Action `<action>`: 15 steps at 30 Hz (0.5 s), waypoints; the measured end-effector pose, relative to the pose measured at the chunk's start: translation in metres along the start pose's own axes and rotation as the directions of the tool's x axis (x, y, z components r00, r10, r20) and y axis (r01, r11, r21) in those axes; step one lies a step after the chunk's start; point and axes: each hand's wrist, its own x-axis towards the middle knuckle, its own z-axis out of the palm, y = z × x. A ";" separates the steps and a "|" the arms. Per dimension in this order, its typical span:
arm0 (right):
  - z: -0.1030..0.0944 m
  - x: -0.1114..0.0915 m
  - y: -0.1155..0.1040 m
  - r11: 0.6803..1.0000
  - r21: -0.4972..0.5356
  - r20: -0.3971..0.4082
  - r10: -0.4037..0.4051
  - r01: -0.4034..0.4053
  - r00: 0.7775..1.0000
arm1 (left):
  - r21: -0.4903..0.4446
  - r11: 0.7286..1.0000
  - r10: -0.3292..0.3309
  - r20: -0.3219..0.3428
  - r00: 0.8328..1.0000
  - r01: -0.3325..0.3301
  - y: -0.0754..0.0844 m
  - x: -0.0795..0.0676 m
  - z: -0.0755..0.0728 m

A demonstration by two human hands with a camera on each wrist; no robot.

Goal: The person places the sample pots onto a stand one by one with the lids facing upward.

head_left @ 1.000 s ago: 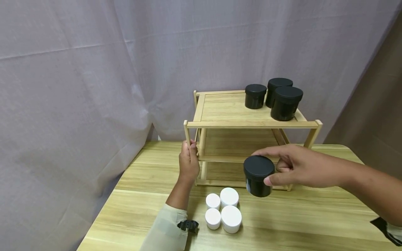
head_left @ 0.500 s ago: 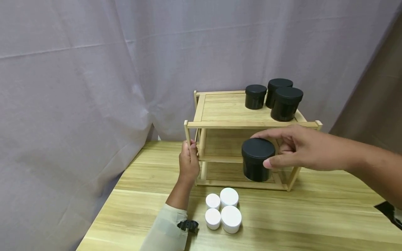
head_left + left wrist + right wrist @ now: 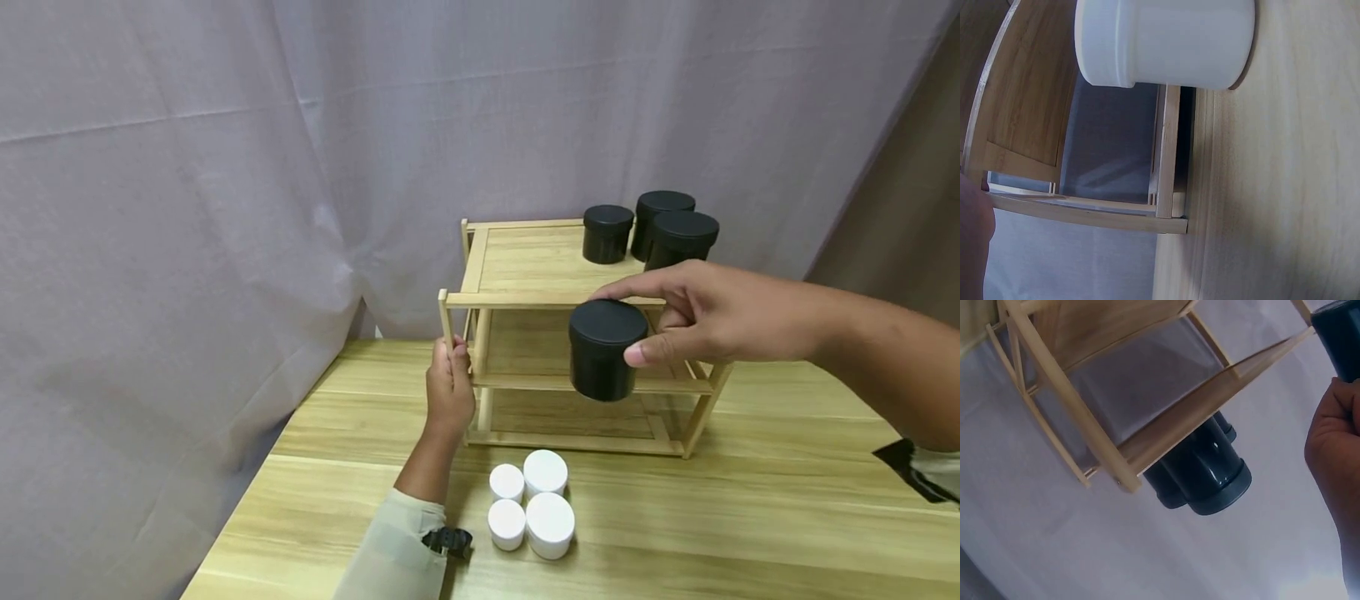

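Observation:
In the head view my right hand (image 3: 720,312) pinches a black lidded jar (image 3: 606,354) between thumb and fingers, holding it upright in the air before the wooden shelf rack (image 3: 525,298). The same jar (image 3: 1340,337) shows at the upper right of the right wrist view. My left hand (image 3: 450,392) grips the rack's front left post. On the right of the rack's top shelf stand three more black jars (image 3: 607,236), the nearest partly hidden by my right hand. Several white lidded jars (image 3: 550,521) are grouped on the table in front of the rack.
The rack stands on a wood-grain table (image 3: 337,467) with a grey curtain (image 3: 225,208) behind it. Its middle and bottom shelves (image 3: 555,412) lie under the top one. One white jar (image 3: 1172,40) looms close in the left wrist view.
My right hand has raised the black jar from near the rack's base to just below its top front rail. My left hand stays on the post.

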 end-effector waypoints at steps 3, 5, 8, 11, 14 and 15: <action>-0.007 0.002 -0.002 0.999 -0.031 -0.025 0.036 -0.036 0.999 | -0.004 1.000 0.008 0.007 1.000 -0.008 0.001 0.001 0.001; -0.012 0.004 -0.003 0.997 -0.045 -0.049 0.066 -0.068 0.997 | -0.007 1.000 0.012 0.014 1.000 -0.012 0.001 0.002 0.003; -0.019 0.006 -0.005 0.994 -0.053 -0.072 0.095 -0.099 0.993 | -0.015 1.000 0.010 0.030 1.000 -0.010 0.001 0.003 0.006; -0.026 0.008 -0.005 0.993 -0.054 -0.091 0.103 -0.108 0.991 | -0.016 1.000 0.002 0.042 0.999 -0.002 0.001 0.002 0.008; -0.033 0.010 -0.003 0.994 -0.045 -0.102 0.095 -0.100 0.990 | -0.017 1.000 -0.003 0.042 0.999 0.004 0.002 0.002 0.009; -0.035 0.011 -0.003 0.994 -0.041 -0.110 0.097 -0.102 0.989 | -0.018 1.000 -0.005 0.041 0.999 0.005 0.002 0.002 0.010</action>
